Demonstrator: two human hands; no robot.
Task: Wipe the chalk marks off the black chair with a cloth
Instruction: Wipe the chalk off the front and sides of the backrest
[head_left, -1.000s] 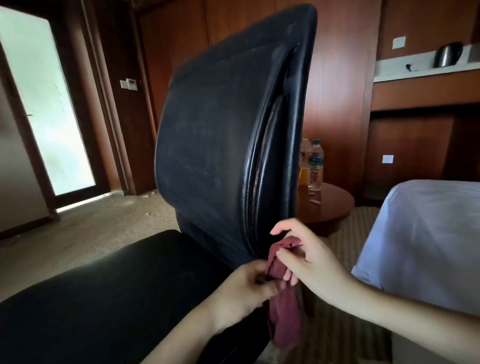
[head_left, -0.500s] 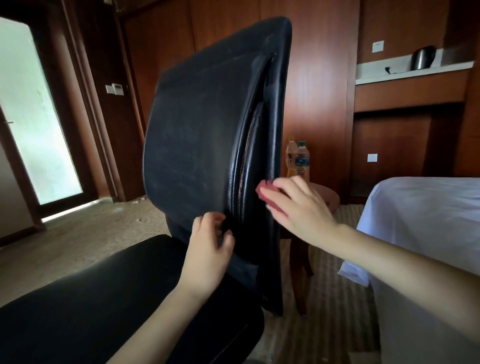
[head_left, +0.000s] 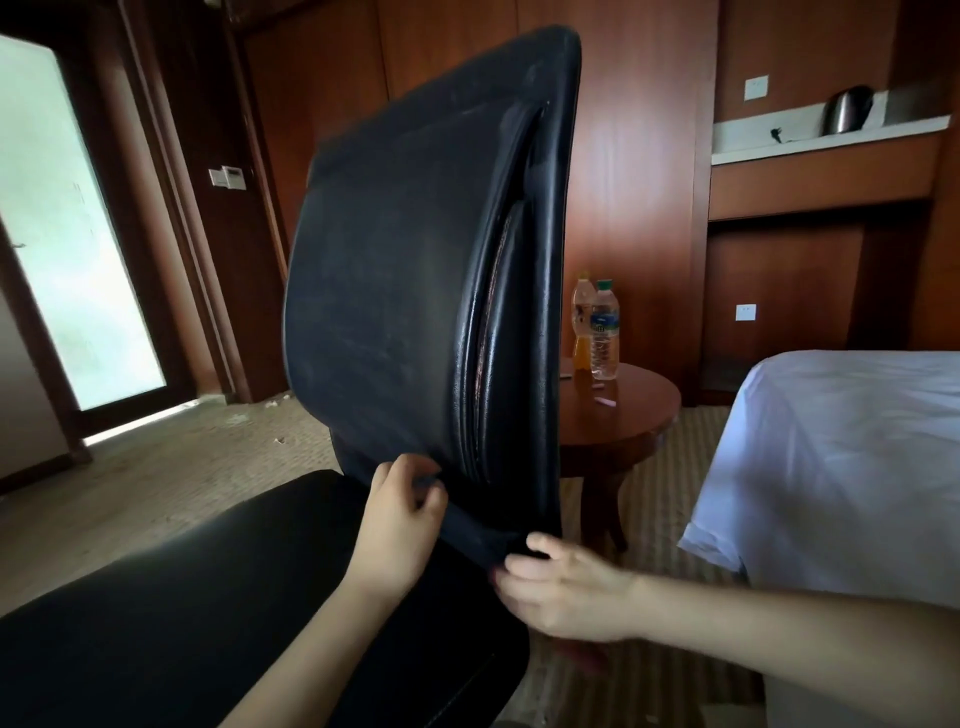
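— Looking at the black chair (head_left: 415, 270), where does it stand?
— Turned side-on, close in front; its backrest rises mid-view, faint pale smears across it; the seat spreads low at the left.
— And the left hand (head_left: 400, 525)?
— Fingers curled round the backrest's lower edge, pinching it.
— The right hand (head_left: 566, 592)?
— At the bottom corner of the backrest, fingers bent against it; a dark red cloth (head_left: 587, 656) peeks out beneath the palm; blurred, so I cannot tell how firmly it is held.
— Behind?
— A round wooden table (head_left: 623, 415) with two bottles (head_left: 597, 327); a white-sheeted bed (head_left: 841, 457) at the right.
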